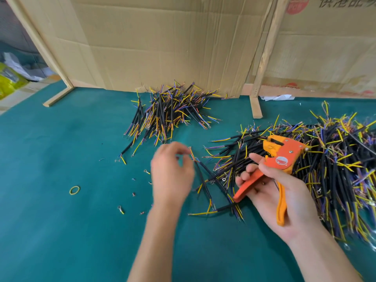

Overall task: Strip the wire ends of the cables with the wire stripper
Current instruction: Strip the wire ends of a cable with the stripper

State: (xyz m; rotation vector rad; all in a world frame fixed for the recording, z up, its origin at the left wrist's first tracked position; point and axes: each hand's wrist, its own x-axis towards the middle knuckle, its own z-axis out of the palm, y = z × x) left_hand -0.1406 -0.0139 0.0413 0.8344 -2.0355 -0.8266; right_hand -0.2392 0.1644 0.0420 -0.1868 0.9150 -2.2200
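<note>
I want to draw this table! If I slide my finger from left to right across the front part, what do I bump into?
Yellow rubber band → little ring terminal → left hand pinching a cable → right hand gripping the orange wire stripper → big cable pile.

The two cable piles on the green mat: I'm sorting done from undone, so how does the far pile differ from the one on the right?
The far pile is smaller and compact, lying against the cardboard wall; the right pile is larger, spreading to the picture's edge. The far pile lies apart from both hands; the right pile lies just behind the right hand holding the wire stripper. Both hold short black cables with yellow and blue wires.
</note>
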